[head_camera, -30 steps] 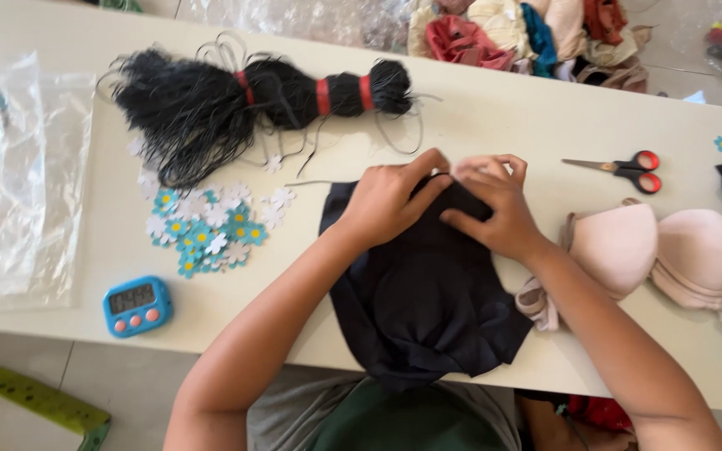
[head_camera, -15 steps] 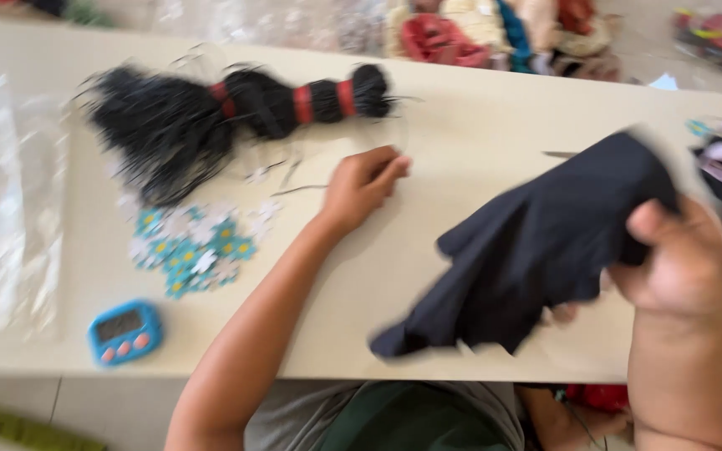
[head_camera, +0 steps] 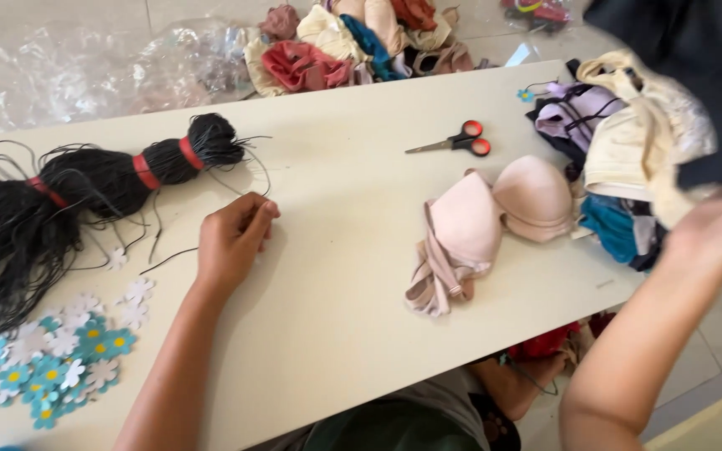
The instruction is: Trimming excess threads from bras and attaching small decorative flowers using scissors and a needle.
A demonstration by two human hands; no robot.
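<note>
My right hand (head_camera: 716, 225) is raised off the table's right end and grips a black garment (head_camera: 695, 75), which hangs blurred in the upper right corner. My left hand (head_camera: 231, 238) rests on the cream table (head_camera: 344, 309) with its fingers curled shut. A loose thin black cord (head_camera: 179, 255) lies just left of it; whether the fingers pinch it is unclear. A pale pink bra (head_camera: 495, 217) lies on the table between my two hands.
A thick bundle of black cords (head_camera: 85, 188) with red bands lies at the left. Blue and white paper flowers (head_camera: 52, 359) sit below it. Red-handled scissors (head_camera: 457, 142) lie behind the bra. Garment piles (head_camera: 620, 159) fill the right end; more clothes (head_camera: 336, 42) and plastic bags (head_camera: 85, 67) are beyond the table.
My right hand lifted the black garment off the table and swung it up to the right. My left hand let go and stayed on the table. The view turned right.
</note>
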